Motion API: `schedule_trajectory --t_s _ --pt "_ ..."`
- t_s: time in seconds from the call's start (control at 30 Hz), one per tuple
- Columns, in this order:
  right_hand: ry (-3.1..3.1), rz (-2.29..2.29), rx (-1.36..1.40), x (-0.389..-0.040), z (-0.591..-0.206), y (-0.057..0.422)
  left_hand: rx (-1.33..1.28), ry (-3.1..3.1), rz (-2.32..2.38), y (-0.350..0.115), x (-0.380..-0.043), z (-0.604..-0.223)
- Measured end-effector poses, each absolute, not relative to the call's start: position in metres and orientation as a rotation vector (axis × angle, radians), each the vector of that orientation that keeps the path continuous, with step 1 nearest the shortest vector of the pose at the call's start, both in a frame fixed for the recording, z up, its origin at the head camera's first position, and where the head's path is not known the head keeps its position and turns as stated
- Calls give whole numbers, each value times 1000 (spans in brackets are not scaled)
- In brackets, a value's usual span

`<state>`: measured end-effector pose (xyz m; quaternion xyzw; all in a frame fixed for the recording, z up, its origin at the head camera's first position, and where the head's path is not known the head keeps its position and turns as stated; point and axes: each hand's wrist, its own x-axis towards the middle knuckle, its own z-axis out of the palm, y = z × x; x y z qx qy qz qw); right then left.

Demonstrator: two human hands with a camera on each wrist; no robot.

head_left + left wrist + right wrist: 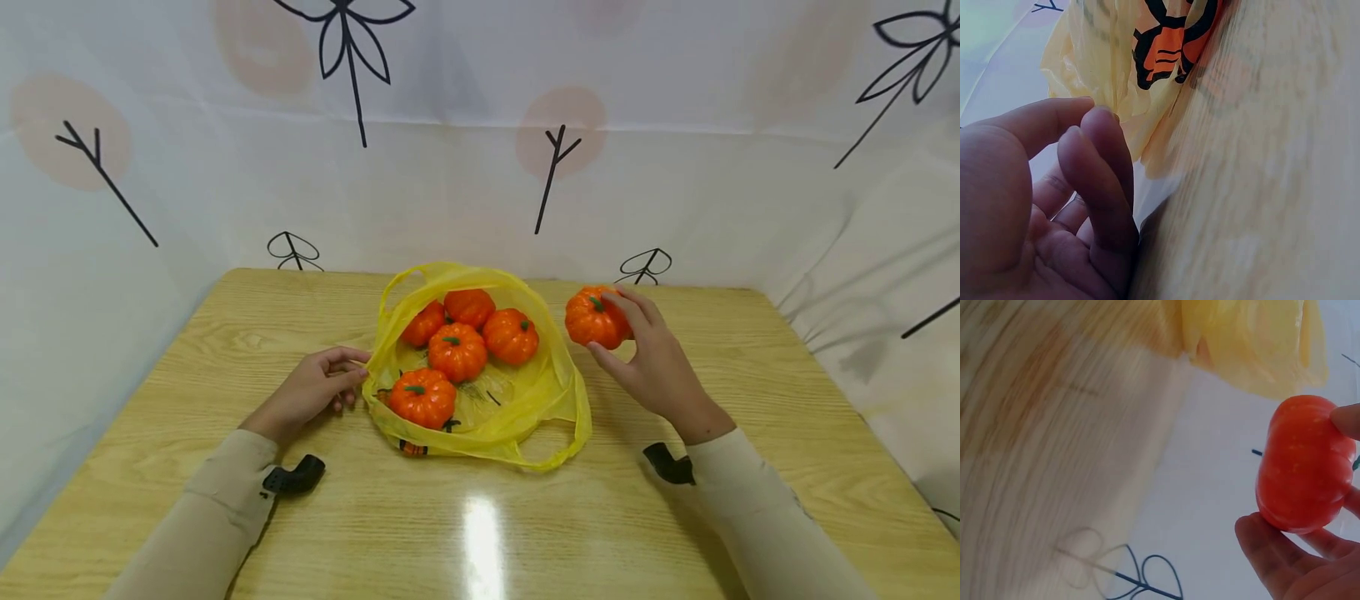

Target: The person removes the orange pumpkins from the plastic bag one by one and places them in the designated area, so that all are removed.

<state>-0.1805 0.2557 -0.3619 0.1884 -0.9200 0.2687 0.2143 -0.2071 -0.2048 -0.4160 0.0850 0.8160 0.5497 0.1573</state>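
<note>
A yellow plastic bag (517, 417) lies with its mouth spread toward me, and several orange toy pumpkins (457, 353) with green stems sit inside it. At the bag's left rim, my left hand (315, 390) pinches the thin plastic between thumb and fingertips. The left wrist view shows those fingertips meeting at the bag wall (1091, 56), near a black and orange print. Just right of the bag, another toy pumpkin (588, 321) is held in my right hand (660, 371), thumb on one side and fingers on the other. Its ribbed side faces the right wrist camera, raised above the table.
Everything stands on a light wooden table (360, 533). Behind it hangs a white cloth (450, 192) with black plant drawings. One bag handle loop (555, 446) flops toward the near right, another (397, 287) stands at the far left.
</note>
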Motion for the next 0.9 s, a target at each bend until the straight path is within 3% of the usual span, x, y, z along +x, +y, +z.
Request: schedule_trajectory --t_s 0.9 --pt "-2915 862 336 -192 -374 275 260 2352 1567 -204 -206 -417"
